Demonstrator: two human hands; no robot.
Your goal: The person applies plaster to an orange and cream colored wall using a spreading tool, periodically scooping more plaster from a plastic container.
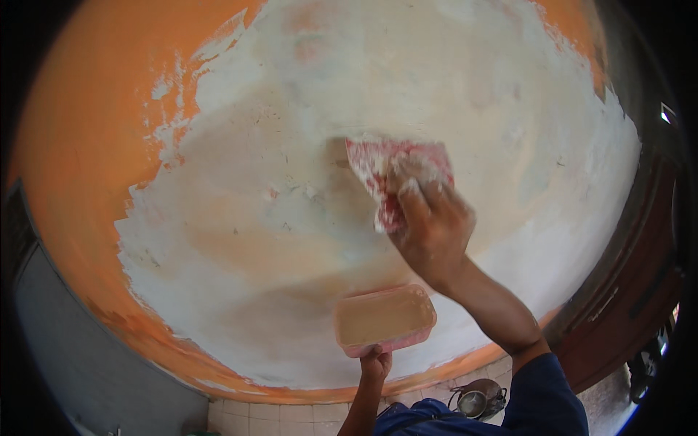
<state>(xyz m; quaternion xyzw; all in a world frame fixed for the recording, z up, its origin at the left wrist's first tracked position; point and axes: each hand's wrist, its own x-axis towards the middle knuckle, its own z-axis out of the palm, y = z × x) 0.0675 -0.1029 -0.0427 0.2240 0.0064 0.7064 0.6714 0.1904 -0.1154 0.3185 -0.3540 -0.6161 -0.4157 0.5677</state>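
Right grip (430,221) presses red scraper (396,174) flat on wall (276,182); left grip (376,361) clasps pink tub (384,318).

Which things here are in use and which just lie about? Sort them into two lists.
In use: red spreader pad in right hand; pink tub of putty in left hand; patched orange wall.
Lying about: metal kettle on tiled floor; dark wooden door.

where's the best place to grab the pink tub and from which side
Grip the tub at its near short rim, coming from below, as the left hand does now. It is open-topped, holds pale putty and is held level, so a low hold at the near edge keeps it flat and clear of the right hand.
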